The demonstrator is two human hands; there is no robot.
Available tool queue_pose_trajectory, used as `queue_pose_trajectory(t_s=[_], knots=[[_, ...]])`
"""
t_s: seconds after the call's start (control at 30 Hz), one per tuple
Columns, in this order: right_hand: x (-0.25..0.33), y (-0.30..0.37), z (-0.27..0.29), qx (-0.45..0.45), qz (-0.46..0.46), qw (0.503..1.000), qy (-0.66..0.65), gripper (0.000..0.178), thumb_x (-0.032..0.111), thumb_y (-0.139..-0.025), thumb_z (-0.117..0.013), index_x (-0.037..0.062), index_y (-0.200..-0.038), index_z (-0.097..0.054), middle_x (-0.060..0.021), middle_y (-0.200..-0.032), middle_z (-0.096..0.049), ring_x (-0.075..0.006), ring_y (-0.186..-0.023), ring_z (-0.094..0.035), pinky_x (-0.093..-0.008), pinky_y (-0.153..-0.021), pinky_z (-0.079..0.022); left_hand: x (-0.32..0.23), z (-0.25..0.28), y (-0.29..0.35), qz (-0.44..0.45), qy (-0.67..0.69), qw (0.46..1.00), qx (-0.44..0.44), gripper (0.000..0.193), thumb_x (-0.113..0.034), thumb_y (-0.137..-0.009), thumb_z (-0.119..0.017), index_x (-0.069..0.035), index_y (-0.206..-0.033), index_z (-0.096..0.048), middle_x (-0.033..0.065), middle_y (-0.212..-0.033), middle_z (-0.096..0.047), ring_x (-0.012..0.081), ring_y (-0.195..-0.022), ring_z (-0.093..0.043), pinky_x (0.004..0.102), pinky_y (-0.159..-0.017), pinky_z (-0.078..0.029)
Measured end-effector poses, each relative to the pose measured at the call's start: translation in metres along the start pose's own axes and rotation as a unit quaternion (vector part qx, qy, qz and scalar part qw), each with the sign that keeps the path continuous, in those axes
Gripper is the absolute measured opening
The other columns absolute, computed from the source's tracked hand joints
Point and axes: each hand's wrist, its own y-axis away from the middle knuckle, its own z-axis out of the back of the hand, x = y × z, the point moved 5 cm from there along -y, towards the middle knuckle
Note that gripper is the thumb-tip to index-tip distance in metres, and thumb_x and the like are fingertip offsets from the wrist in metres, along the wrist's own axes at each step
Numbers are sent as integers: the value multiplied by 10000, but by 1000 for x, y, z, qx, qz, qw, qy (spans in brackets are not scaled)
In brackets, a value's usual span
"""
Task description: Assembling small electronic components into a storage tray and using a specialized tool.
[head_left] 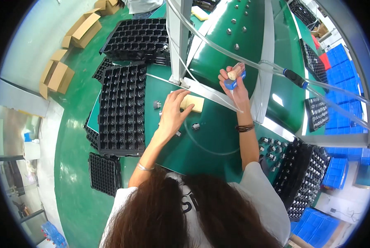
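My left hand (173,110) is open, fingers curved, over the left end of a pale yellow sponge block (196,104) on the green worktable. Its thumb lies against the sponge; whether the fingers touch it I cannot tell. My right hand (235,84) is raised over the rail beside the conveyor, closed around a blue hand tool (231,84) with a tan cylindrical end (233,76). A thin clear hose runs down from the tool. Small metal parts lie near my left hand, one a dark-and-silver part (195,126), another a grey pronged piece (157,104).
Black cell trays (123,109) are stacked left. A white post (178,45) stands ahead, beside the green conveyor (222,49) carrying several small parts. Clear hoses (251,63) cross above it. More metal parts (271,156) and a filled tray (311,173) lie right.
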Motion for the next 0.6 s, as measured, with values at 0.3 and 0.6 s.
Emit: queue_pose_trajectory(t_s=[0.3, 0.6], knots=[[-3, 1, -70, 73, -16, 993, 96, 642, 438, -635, -824, 104, -1070, -490, 4, -876, -429, -83, -749, -406, -194, -653, -343, -18, -7, -5, 58, 214, 975, 5, 413, -124, -803, -670, -37, -1179, -522, 120, -1106, -578, 246, -1019, -564, 339, -874, -450], [-13, -25, -43, 78, -255, 789, 554, 312, 271, -958, -393, 48, -1119, -540, -3, -988, -557, -62, -775, -480, -203, -682, -403, 12, -22, 7, 240, 549, 800, 34, 432, -95, -885, -588, 32, -1271, -440, 50, -1011, -622, 85, -897, -571, 228, -777, -459]])
